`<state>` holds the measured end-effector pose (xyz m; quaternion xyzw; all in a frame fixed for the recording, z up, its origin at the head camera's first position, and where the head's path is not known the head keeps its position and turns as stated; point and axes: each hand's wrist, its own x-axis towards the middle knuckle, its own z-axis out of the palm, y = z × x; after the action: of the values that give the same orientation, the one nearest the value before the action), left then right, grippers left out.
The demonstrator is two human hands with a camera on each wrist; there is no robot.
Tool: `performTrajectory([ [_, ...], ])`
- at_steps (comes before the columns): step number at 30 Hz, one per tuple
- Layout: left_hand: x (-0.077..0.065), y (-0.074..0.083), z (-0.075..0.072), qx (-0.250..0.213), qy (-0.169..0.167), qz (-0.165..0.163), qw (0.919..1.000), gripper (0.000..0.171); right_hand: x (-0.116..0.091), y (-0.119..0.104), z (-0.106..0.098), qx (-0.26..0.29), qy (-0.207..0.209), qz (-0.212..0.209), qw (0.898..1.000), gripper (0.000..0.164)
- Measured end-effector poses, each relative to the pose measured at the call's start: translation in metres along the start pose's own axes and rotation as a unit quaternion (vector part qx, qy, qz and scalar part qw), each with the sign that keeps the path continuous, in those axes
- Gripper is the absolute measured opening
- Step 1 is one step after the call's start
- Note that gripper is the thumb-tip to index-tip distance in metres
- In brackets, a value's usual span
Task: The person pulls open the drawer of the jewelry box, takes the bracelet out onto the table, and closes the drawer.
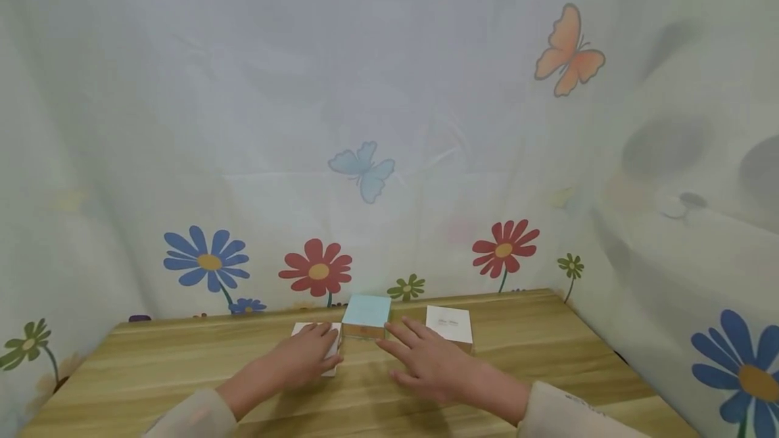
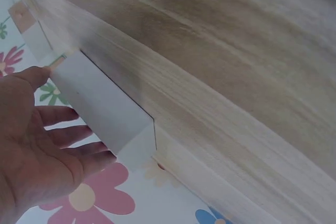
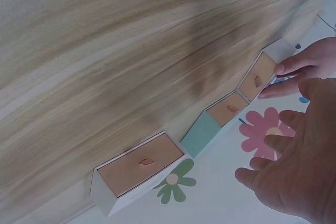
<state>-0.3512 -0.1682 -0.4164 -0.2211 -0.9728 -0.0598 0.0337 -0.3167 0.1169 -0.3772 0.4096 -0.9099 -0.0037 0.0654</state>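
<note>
My left hand (image 1: 304,355) rests over a small white box (image 1: 329,369) on the left, its fingers fairly straight across the top. In the left wrist view, the thumb is at one corner of this white box (image 2: 105,100) and the fingertips lie along its upper edge. A pale teal box (image 1: 368,310) stands right beside it, in the middle. My right hand (image 1: 435,365) is spread with nothing in it, near the teal box and another white box (image 1: 449,322) on the right. The right wrist view shows brown fronts with small tabs on all three boxes.
The boxes stand towards the back of a wood-grain table (image 1: 201,350). Behind it hangs a pale curtain (image 1: 274,120) printed with flowers and butterflies. A gap separates the teal box from the right white box. Dark small things show at the table's side edges.
</note>
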Motion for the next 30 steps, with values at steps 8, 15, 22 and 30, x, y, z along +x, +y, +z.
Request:
performTrajectory([
  [8, 0.006, 0.004, -0.009, 0.012, -0.008, 0.005, 0.9999, 0.058, 0.001, -0.001, -0.004, -0.013, -0.015, -0.009, 1.0, 0.052],
  [15, 0.005, 0.002, -0.008, -0.007, -0.011, -0.001, 0.9999, 0.06, 0.006, -0.004, 0.006, -0.017, -0.021, -0.021, 0.999, 0.051],
  [22, 0.007, -0.009, -0.006, -0.016, 0.001, 0.005, 0.9999, 0.06, 0.012, -0.009, 0.015, -0.039, -0.029, -0.038, 0.998, 0.052],
  [30, 0.006, -0.017, -0.014, -0.025, -0.006, 0.034, 0.9991, 0.059, 0.023, -0.009, 0.02, -0.008, -0.023, -0.032, 0.999, 0.05],
])
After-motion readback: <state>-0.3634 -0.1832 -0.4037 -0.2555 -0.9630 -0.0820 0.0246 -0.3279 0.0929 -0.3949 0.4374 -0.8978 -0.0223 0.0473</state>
